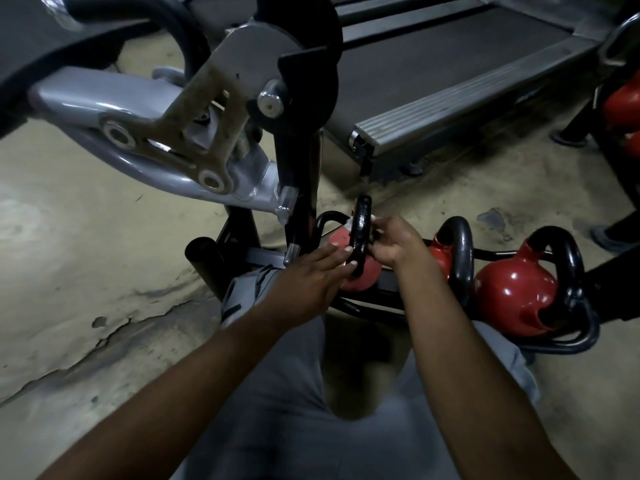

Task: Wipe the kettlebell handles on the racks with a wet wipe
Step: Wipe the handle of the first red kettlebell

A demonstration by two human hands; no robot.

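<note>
A red kettlebell (360,277) with a black handle (362,225) sits at the left end of a low black rack (568,341). My left hand (311,275) lies with straight fingers against the base of that handle and the red body. My right hand (393,242) pinches a white wet wipe (349,222) around the handle's right side; only small bits of the wipe show. Two more red kettlebells (516,292) with black handles stand to the right on the same rack.
A grey exercise machine arm (166,133) with a black weight plate (311,64) hangs over the upper left. A treadmill deck (450,74) lies behind the rack. Another rack with red kettlebells (623,105) stands at the far right. The floor (86,271) is worn and cracked.
</note>
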